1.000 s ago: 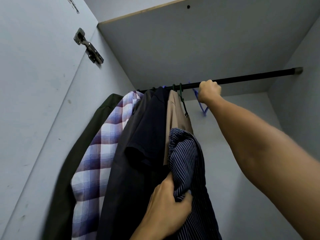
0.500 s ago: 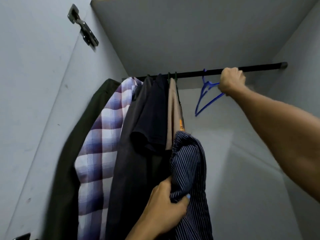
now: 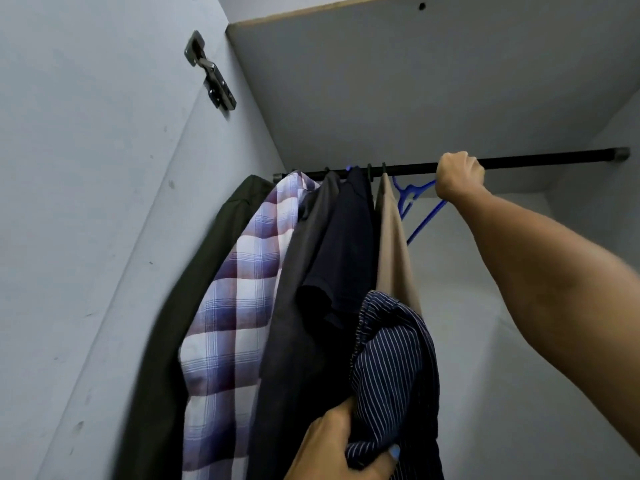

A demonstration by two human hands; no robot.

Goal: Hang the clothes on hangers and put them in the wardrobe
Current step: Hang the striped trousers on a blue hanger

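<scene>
Two hands are ours: the left hand [image 3: 341, 445] clutches the striped shirt [image 3: 391, 368] below the hung clothes [image 3: 311, 271], while the right hand [image 3: 458, 174] fists around the blue hanger [image 3: 417, 209] at the rail [image 3: 540, 161], bare rail stretching rightward to the wardrobe wall [image 3: 595, 237].

Six garments [image 3: 346, 271], one blue hanger [image 3: 412, 206], two hands [image 3: 457, 176].

Black rail [image 3: 519, 163]; blue hanger [image 3: 414, 206]; olive-dark jacket [image 3: 194, 289], purple-and-white plaid shirt [image 3: 235, 306], charcoal garment [image 3: 294, 306], navy tee [image 3: 349, 244], tan trousers [image 3: 393, 258]; navy shirt [image 3: 391, 368] — thin white pinstripes; pale grey wardrobe wall [image 3: 104, 168].
</scene>
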